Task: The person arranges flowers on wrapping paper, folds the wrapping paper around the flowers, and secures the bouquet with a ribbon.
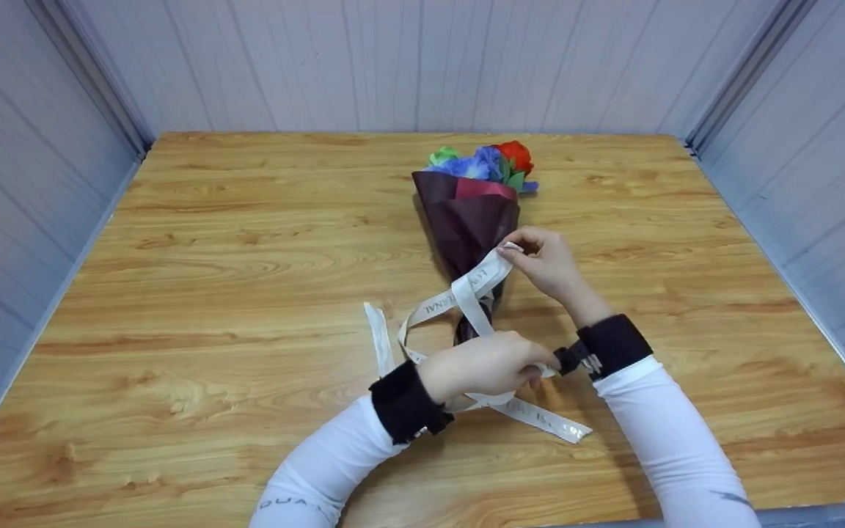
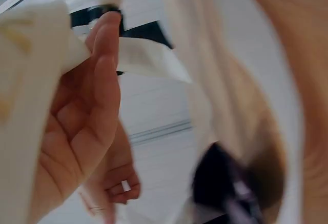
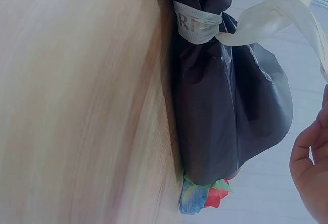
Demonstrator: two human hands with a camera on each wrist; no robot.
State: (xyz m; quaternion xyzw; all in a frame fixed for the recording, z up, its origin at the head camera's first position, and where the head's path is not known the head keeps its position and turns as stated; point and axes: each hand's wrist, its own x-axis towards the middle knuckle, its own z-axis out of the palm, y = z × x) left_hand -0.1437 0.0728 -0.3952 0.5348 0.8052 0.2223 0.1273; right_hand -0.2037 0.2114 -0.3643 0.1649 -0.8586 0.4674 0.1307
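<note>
A bouquet in dark maroon wrapping lies on the table, its blue, red and green flowers at the far end. White printed ribbon goes round the bundled narrow part, as the right wrist view shows. Above the wrapping my right hand pinches a loop of this ribbon between thumb and fingers. My left hand reaches across the bouquet's lower end, curled fingers gripping another length of ribbon near the right wrist. The stem end is mostly hidden beneath the left hand.
Loose ribbon tails lie on the wooden table, one left of the bouquet and another toward the front right. Pale panelled walls enclose the back and both sides. Dark bands with small devices sit round both wrists.
</note>
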